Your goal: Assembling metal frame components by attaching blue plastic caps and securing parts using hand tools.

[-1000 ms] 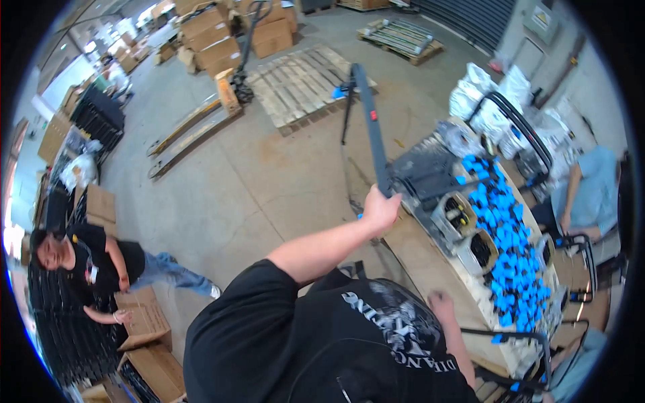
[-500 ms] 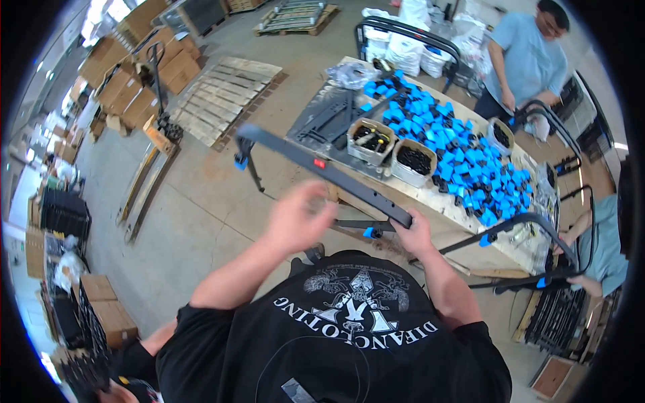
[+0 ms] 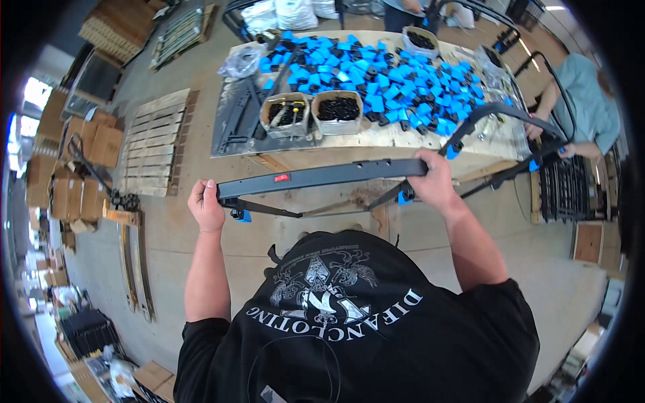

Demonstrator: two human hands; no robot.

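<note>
A dark grey metal frame with a red label spans the space in front of me, its top bar (image 3: 322, 176) lying nearly level. My left hand (image 3: 206, 205) is closed round the bar's left end. At the other end, my right hand (image 3: 433, 176) grips the bar with the thumb on top. Thinner legs run down and away below the bar. Blue-and-black plastic fittings sit on them, one blue fitting (image 3: 242, 215) near my left hand and another blue fitting (image 3: 406, 195) near my right.
Beyond the frame stands a wooden worktable (image 3: 396, 144) heaped with blue-and-black fittings (image 3: 396, 80). Two boxes of small black parts, the nearer-right box (image 3: 338, 113) among them, stand at its front. A co-worker (image 3: 581, 101) handles a curved frame at right. A pallet (image 3: 156, 141) and pallet jack (image 3: 134, 262) lie left.
My left hand, free and blurred before, now grips the frame's left end. The frame has swung from slanting to nearly level. My view has turned toward the right.
</note>
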